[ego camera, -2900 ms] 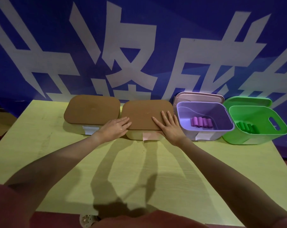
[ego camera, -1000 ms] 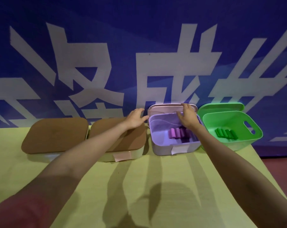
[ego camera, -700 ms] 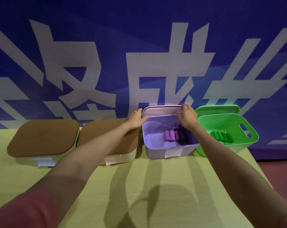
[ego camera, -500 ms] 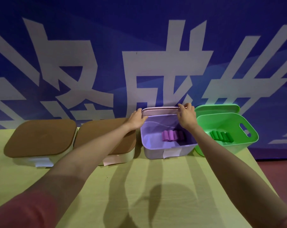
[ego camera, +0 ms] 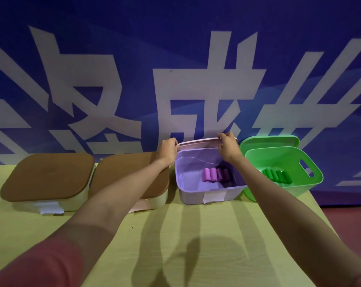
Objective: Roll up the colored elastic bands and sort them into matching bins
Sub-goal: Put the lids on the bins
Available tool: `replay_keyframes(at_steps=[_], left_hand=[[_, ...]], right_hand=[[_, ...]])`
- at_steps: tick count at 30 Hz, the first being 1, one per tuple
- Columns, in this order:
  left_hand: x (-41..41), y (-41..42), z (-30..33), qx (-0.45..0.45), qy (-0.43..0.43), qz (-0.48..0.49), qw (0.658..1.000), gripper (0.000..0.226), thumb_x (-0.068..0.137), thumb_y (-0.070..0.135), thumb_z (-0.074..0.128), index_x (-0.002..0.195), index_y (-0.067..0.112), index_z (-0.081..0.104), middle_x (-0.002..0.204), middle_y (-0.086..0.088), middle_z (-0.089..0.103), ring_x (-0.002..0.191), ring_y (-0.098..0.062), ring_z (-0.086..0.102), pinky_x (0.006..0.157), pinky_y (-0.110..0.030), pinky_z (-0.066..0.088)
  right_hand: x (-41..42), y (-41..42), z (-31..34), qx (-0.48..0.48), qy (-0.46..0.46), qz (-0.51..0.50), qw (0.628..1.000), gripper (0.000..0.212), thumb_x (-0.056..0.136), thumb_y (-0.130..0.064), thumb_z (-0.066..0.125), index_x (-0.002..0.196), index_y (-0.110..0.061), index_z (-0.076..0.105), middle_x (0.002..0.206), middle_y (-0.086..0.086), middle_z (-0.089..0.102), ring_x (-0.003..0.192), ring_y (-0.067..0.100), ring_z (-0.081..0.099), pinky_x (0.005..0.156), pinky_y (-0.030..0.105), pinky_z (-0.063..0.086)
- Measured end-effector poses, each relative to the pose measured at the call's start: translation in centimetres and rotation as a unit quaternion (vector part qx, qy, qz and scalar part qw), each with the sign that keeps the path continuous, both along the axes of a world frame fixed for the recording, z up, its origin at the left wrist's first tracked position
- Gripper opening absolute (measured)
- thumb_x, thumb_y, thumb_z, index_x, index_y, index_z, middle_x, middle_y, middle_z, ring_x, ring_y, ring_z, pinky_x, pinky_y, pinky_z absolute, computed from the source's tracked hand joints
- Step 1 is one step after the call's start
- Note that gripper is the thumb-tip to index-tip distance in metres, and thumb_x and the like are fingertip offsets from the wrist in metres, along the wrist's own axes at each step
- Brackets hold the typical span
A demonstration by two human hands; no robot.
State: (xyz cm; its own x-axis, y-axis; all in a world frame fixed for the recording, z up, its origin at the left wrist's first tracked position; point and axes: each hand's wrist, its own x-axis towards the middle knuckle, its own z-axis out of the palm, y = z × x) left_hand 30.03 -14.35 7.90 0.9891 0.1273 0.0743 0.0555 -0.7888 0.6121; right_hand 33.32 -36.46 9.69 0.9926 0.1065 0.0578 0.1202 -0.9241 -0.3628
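I have both hands on the pale pink plastic lid (ego camera: 198, 141) that stands on edge behind the lilac plastic bin (ego camera: 208, 194); my left hand (ego camera: 168, 150) curls round its left corner, and my right hand (ego camera: 227, 146) pinches its top edge near the right end; neither is free. The rolled purple elastic bands (ego camera: 215, 174) lie side by side on the floor of that bin, and the rolled green elastic bands (ego camera: 277, 176) lie in the green plastic bin with the cut-out handle (ego camera: 295, 162) just to the right, its green lid (ego camera: 279, 141) propped behind it. To the left, two cream bins with brown flat lids (ego camera: 49, 175) (ego camera: 121, 172) sit closed on the yellow-green desk (ego camera: 175, 235).

I judge the sorting looks done and this lid is meant to go on the lilac bin. What worries me: the lid is thin and held only at its upper edge, so it could slip behind the bin; swinging it forward could knock the green bin, which sits touching or nearly so; a crooked seat would leave one corner proud; pressing down hard might skid the bin toward me across the smooth desk.
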Motion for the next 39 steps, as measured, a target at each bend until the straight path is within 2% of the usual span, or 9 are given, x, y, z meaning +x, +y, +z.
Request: replay_keyframes(at_steps=[6, 12, 15, 22, 26, 29, 32, 36, 39], left_hand=[[-1.1, 0.5, 1.0, 0.013, -0.051, 0.017, 0.998, 0.015, 0.096, 0.018, 0.054, 0.102, 0.008, 0.063, 0.096, -0.007, 0.067, 0.082, -0.019, 0.061, 0.073, -0.032, 0.057], [-2.3, 1.5, 3.4, 0.062, -0.111, -0.001, 0.992, 0.020, 0.098, 0.021, 0.049, 0.100, 0.007, 0.063, 0.095, -0.009, 0.066, 0.080, -0.023, 0.062, 0.070, -0.038, 0.056], [-3.3, 2.3, 4.2, 0.116, -0.156, -0.057, 0.979, 0.022, 0.100, 0.022, 0.045, 0.098, 0.007, 0.061, 0.092, -0.010, 0.066, 0.080, -0.028, 0.062, 0.068, -0.043, 0.053], [-6.8, 3.2, 4.6, 0.251, -0.289, -0.149, 0.912, 0.008, 0.089, 0.013, 0.060, 0.086, 0.008, 0.064, 0.081, -0.008, 0.064, 0.075, -0.024, 0.060, 0.065, -0.035, 0.051], [-8.6, 3.1, 3.9, 0.206, -0.249, -0.213, 0.922, 0.010, 0.091, 0.014, 0.054, 0.087, 0.007, 0.060, 0.085, -0.009, 0.063, 0.077, -0.026, 0.059, 0.065, -0.037, 0.049], [-9.9, 2.9, 3.4, 0.190, -0.174, -0.251, 0.933, 0.010, 0.095, 0.015, 0.048, 0.091, 0.008, 0.053, 0.091, -0.010, 0.061, 0.081, -0.027, 0.055, 0.069, -0.039, 0.046], [-10.9, 2.7, 2.6, 0.186, -0.145, -0.273, 0.933, 0.011, 0.097, 0.017, 0.045, 0.090, 0.009, 0.048, 0.089, -0.011, 0.059, 0.079, -0.028, 0.053, 0.066, -0.038, 0.040], [-12.0, 2.5, 1.1, 0.173, -0.125, -0.286, 0.934, 0.012, 0.098, 0.017, 0.046, 0.089, 0.009, 0.050, 0.090, -0.010, 0.058, 0.079, -0.025, 0.051, 0.067, -0.034, 0.039], [-12.4, 2.4, 0.6, 0.175, -0.120, -0.293, 0.932, 0.012, 0.098, 0.019, 0.047, 0.088, 0.011, 0.049, 0.089, -0.008, 0.057, 0.077, -0.024, 0.050, 0.065, -0.032, 0.038]], right_hand=[[-1.1, 0.7, 1.6, 0.041, -0.042, 0.000, 0.998, 0.039, 0.087, 0.002, 0.046, 0.124, 0.003, 0.055, 0.126, 0.024, 0.045, 0.111, 0.042, 0.048, 0.101, 0.040, 0.034], [-3.5, 1.6, 3.6, 0.112, -0.110, -0.017, 0.987, 0.043, 0.088, 0.005, 0.046, 0.130, 0.005, 0.051, 0.130, 0.024, 0.042, 0.117, 0.037, 0.044, 0.104, 0.034, 0.034], [-4.9, 1.6, 4.0, 0.148, -0.146, -0.039, 0.977, 0.042, 0.086, 0.007, 0.046, 0.127, 0.005, 0.054, 0.127, 0.024, 0.043, 0.114, 0.038, 0.045, 0.097, 0.037, 0.039], [-9.2, 0.7, 2.7, 0.129, -0.192, -0.054, 0.971, 0.029, 0.092, -0.001, 0.048, 0.119, 0.000, 0.060, 0.118, 0.022, 0.048, 0.098, 0.035, 0.051, 0.073, 0.039, 0.045], [-11.4, -0.4, 1.2, 0.120, -0.174, -0.079, 0.974, 0.024, 0.096, -0.012, 0.046, 0.113, -0.006, 0.062, 0.111, 0.011, 0.050, 0.091, 0.026, 0.050, 0.073, 0.040, 0.045], [-12.9, -1.4, -0.3, 0.041, -0.206, -0.043, 0.977, 0.017, 0.089, -0.004, 0.056, 0.102, -0.002, 0.065, 0.100, 0.017, 0.056, 0.088, 0.034, 0.053, 0.064, 0.039, 0.045], [-13.9, -2.4, -1.5, -0.018, -0.235, -0.010, 0.972, 0.011, 0.081, 0.001, 0.066, 0.091, -0.002, 0.066, 0.092, 0.017, 0.059, 0.081, 0.035, 0.052, 0.064, 0.040, 0.046], [-14.4, -3.5, -2.8, -0.059, -0.221, 0.043, 0.972, 0.015, 0.080, 0.000, 0.065, 0.093, -0.004, 0.061, 0.108, 0.017, 0.061, 0.096, 0.036, 0.055, 0.076, 0.041, 0.042], [-14.7, -4.1, -3.5, -0.060, -0.184, 0.071, 0.979, 0.024, 0.083, 0.000, 0.061, 0.106, 0.000, 0.058, 0.122, 0.023, 0.059, 0.110, 0.039, 0.057, 0.092, 0.045, 0.045]])
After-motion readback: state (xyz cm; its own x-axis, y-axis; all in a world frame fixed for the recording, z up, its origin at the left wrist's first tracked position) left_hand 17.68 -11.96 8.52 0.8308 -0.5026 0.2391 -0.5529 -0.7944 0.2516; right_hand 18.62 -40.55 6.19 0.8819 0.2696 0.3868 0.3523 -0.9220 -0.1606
